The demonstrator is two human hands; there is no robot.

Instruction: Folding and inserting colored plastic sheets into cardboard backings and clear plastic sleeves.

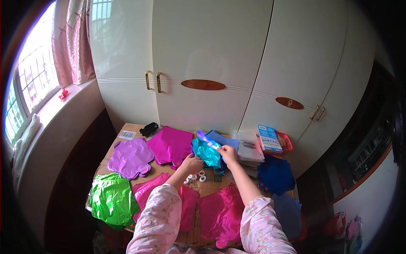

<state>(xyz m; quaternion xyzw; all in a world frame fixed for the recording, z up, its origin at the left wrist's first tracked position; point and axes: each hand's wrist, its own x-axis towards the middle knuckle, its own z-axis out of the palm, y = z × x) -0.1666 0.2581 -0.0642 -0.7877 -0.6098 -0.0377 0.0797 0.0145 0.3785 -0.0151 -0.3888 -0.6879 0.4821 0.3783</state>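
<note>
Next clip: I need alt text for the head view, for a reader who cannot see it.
Both hands, left hand and right hand, hold a teal foil balloon over a cardboard-covered table. Flat foil balloons lie around it: purple, magenta, green, pink and dark blue. A white wardrobe stands behind.

The small thing (210, 143) pinched in the right hand (228, 154) is blurred. The pink foil balloons (220, 213) are partly hidden by 2 sleeves. The surface (127, 127) is mostly covered.

Single head-worn fisheye, looking down over cluttered table (127, 127).
</note>
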